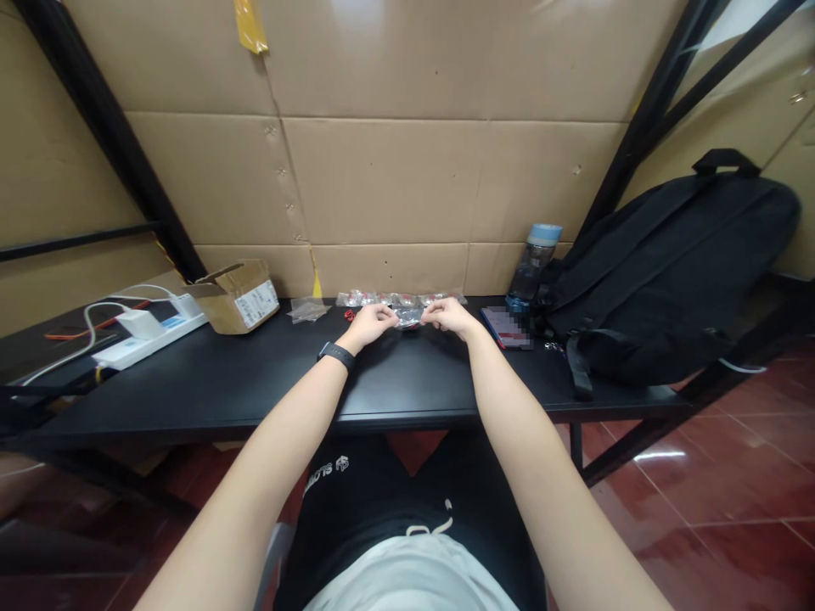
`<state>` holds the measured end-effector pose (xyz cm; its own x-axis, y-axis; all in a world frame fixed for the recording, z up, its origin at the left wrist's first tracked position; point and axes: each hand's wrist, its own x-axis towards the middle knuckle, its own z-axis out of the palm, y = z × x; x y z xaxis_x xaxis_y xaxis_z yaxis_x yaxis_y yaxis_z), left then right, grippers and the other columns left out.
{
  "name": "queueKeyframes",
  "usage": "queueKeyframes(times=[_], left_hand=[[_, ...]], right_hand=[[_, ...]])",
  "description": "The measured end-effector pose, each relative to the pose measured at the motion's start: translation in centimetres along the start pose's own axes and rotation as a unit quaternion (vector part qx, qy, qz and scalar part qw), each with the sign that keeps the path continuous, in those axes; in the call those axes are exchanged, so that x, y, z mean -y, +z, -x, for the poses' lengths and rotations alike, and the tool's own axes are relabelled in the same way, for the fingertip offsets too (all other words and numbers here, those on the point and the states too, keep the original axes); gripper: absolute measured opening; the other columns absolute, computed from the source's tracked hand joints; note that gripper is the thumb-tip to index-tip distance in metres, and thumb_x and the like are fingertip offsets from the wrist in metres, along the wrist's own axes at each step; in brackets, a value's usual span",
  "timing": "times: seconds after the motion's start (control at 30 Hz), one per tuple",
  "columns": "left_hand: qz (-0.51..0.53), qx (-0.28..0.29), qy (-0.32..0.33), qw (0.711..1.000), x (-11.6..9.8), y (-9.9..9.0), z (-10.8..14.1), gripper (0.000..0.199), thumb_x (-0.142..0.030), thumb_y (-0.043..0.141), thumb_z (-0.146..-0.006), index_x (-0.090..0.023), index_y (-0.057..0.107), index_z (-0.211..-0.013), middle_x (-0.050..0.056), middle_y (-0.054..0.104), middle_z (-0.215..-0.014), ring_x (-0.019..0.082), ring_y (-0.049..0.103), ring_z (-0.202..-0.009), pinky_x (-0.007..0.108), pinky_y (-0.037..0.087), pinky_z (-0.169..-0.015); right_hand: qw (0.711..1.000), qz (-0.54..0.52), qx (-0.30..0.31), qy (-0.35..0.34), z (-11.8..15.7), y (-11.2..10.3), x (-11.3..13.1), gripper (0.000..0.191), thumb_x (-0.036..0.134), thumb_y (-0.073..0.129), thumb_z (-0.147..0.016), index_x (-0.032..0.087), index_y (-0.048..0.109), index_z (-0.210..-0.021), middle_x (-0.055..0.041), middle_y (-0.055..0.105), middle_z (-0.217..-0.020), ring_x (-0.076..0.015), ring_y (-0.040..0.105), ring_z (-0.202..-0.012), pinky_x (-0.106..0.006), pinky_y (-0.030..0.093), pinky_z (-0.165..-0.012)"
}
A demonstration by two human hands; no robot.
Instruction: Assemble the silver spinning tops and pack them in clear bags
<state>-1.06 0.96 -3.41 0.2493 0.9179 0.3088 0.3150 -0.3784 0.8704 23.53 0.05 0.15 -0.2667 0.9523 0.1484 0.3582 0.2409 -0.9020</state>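
A small clear plastic bag (408,316) is stretched between my two hands over the black table (407,382). My left hand (373,324), with a dark band on its wrist, pinches the bag's left edge. On the opposite edge my right hand (448,316) has its fingers closed in a pinch. What the bag holds is too small to tell. Behind my hands, a row of clear packets (366,299) with red bits lies along the cardboard wall. Just left of my left hand is a small red item (350,315). Farther left lie flat clear bags (309,310).
An open cardboard box (238,299) and a white power strip (149,339) with plugs stand at the left. To the right are a blue-lidded bottle (533,265), a flat booklet-like item (508,327) and a large black backpack (675,263).
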Motion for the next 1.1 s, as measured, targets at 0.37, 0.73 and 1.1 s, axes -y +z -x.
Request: queueKeyframes(times=[0.37, 0.73, 1.1], left_hand=[[-0.143, 0.005, -0.033, 0.989, -1.1, 0.7, 0.7, 0.033, -0.023, 0.069, -0.082, -0.027, 0.071, -0.115, 0.000, 0.078, -0.081, 0.021, 0.074, -0.083, 0.031, 0.053, -0.082], [-0.376, 0.061, -0.016, 0.925, -2.6, 1.4, 1.2, 0.042, -0.025, 0.051, -0.092, -0.039, 0.079, -0.120, 0.003, 0.076, -0.127, 0.034, 0.065, -0.124, 0.053, 0.042, -0.107], [-0.424, 0.042, 0.092, 0.900, -3.1, 1.7, 2.0, 0.021, -0.034, 0.063, -0.089, -0.027, 0.079, -0.102, 0.007, 0.072, -0.125, 0.031, 0.059, -0.123, 0.047, 0.038, -0.103]], right_hand=[[0.998, 0.038, 0.025, 0.038, -0.3, 0.3, -0.5, 0.054, 0.005, 0.069, -0.065, 0.020, 0.063, -0.117, 0.0047, 0.067, -0.058, -0.0099, 0.044, -0.045, -0.019, 0.028, -0.043], [0.970, 0.235, 0.061, 0.013, -0.6, 0.5, -0.3, 0.038, 0.007, 0.064, -0.075, 0.016, 0.084, -0.107, -0.0008, 0.069, -0.062, -0.0127, 0.058, -0.060, -0.022, 0.044, -0.061], [0.944, 0.306, 0.114, -0.039, -0.8, 0.0, -0.7, 0.043, 0.006, 0.073, -0.065, 0.017, 0.084, -0.105, -0.0034, 0.080, -0.095, -0.0177, 0.068, -0.082, -0.022, 0.051, -0.078]])
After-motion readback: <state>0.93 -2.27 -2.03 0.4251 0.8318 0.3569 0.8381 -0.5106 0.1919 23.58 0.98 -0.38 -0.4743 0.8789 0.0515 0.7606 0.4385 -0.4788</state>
